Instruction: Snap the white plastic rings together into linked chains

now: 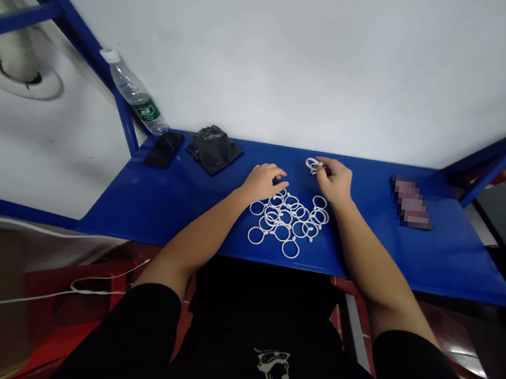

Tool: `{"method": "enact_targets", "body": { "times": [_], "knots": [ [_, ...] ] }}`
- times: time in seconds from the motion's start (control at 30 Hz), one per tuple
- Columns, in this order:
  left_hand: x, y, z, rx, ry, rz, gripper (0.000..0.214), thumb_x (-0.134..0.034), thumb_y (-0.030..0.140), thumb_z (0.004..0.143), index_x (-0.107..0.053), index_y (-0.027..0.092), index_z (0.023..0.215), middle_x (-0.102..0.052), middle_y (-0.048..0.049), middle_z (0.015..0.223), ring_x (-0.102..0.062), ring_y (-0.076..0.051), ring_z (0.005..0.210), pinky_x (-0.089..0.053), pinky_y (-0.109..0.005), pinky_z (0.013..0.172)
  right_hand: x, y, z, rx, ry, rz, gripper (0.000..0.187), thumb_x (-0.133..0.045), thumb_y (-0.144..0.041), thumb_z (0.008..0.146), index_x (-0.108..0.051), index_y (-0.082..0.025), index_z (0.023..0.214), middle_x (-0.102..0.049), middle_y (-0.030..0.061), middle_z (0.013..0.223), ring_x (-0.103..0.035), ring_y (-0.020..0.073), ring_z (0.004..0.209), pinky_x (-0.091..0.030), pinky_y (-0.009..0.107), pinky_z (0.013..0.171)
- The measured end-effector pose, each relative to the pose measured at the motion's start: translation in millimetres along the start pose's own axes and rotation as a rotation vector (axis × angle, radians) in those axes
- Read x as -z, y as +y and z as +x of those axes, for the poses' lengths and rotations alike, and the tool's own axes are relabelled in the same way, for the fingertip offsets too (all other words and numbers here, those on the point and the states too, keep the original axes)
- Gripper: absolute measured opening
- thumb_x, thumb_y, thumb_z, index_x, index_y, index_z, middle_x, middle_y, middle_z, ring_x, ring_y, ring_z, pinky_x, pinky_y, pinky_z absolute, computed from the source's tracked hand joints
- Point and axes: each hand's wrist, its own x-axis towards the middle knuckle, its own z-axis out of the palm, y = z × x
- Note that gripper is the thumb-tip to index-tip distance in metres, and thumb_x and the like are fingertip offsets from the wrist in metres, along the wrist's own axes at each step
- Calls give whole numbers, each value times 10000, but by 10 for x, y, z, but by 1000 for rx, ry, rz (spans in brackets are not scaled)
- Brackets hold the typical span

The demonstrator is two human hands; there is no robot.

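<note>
Containers: a clear plastic bottle (133, 91) with white cap and green label is at the upper left of the frame, beside the blue metal frame (127, 123); its fill level cannot be determined. A crumpled black plastic bag (214, 150) lies left of centre on the blue tabletop (371, 184); its contents, if any, are hidden.

Items under handling: a spread of white rings (285, 218), each bearing a small knob where visible, lies overlapping at the centre of the frame, between the forearms and near the front edge. The right hand (335, 179), above and right of the spread, has its fingers closed on white ring pieces (312, 161); the exact count is not discernible. The left hand (263, 181) is at the upper left border of the spread, fingers loosely bent and parted from the thumb; contact with a ring cannot be confirmed.

Surroundings: a dark phone-like object (164, 149) lies just beside the bottle's base. A pixelated item (411, 201) occupies the right of the tabletop, well apart from the rings. The bag is the nearest obstruction on the left hand's side. A white wall (293, 67) bounds the rear.
</note>
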Motion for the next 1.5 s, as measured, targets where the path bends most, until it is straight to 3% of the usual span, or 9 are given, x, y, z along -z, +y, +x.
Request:
{"method": "enact_targets", "body": {
  "times": [0.17,0.4,0.6,0.77,0.9,1.0,1.1,1.23,1.5],
  "knots": [
    [18,36,-14,53,-90,63,177,-880,271,906,-861,260,1082,-821,-73,1077,-747,-322,1093,-569,-507,1023,115,307,101,-113,111,-223,357,-610,-303,1002,-863,-191,1228,-842,168,1139,-776,353,1058,-616,507,992],
    [143,187,-10,134,-231,125,127,-743,227,987,-862,239,1030,-803,-76,1176,-753,-290,1146,-561,-470,1077,90,372,89,-242,-46,-351,413,-637,-237,925,-860,-192,1270,-786,185,1317,-766,371,1126,-629,513,968],
    [140,168,-4,118,-246,118,175,-685,209,1050,-843,233,979,-800,-72,1152,-752,-253,1067,-556,-426,1036,43,145,55,-43,-98,-247,383,-608,-238,981,-848,-209,1278,-797,169,1279,-770,362,1127,-634,512,954],
    [82,130,-9,118,-203,146,278,-555,245,1161,-832,229,1167,-816,-92,1192,-769,-267,1112,-552,-411,1023,-64,-120,-48,231,-376,-16,319,-651,-363,1027,-852,-228,1235,-846,110,1097,-772,292,983,-617,455,918],
    [20,91,-7,111,-181,181,313,-503,226,1183,-809,235,1247,-828,-98,1269,-768,-275,1187,-543,-399,1030,-145,-289,-131,296,-534,52,333,-755,-504,1022,-851,-253,1218,-841,67,1020,-771,255,900,-586,400,827],
    [-20,70,-12,105,-172,196,303,-513,224,1182,-808,234,1246,-831,-97,1273,-772,-272,1183,-542,-398,1033,-173,-333,-150,317,-571,68,251,-748,-478,1041,-854,-270,1133,-839,61,1027,-783,251,923,-574,386,808],
    [-33,69,-19,101,-149,188,284,-533,241,1182,-813,231,1231,-833,-94,1242,-773,-272,1171,-549,-404,1037,-183,-325,-143,324,-573,86,223,-661,-388,1080,-841,-262,1039,-842,71,1051,-787,251,953,-571,388,834],
    [-4,93,-22,65,-95,88,275,-556,294,1190,-821,229,1219,-821,-92,1213,-769,-264,1170,-570,-392,1041,-183,-282,-125,263,-543,59,163,-658,-301,1024,-805,-249,975,-829,53,950,-746,227,837,-534,368,784],
    [13,131,-20,-25,0,-8,204,-677,303,1144,-821,217,1261,-820,-81,1128,-765,-243,1070,-562,-401,997,-156,-227,-101,59,-298,229,136,-703,-348,958,-784,-243,985,-805,34,853,-665,203,707,-515,348,694]
  ]
}}
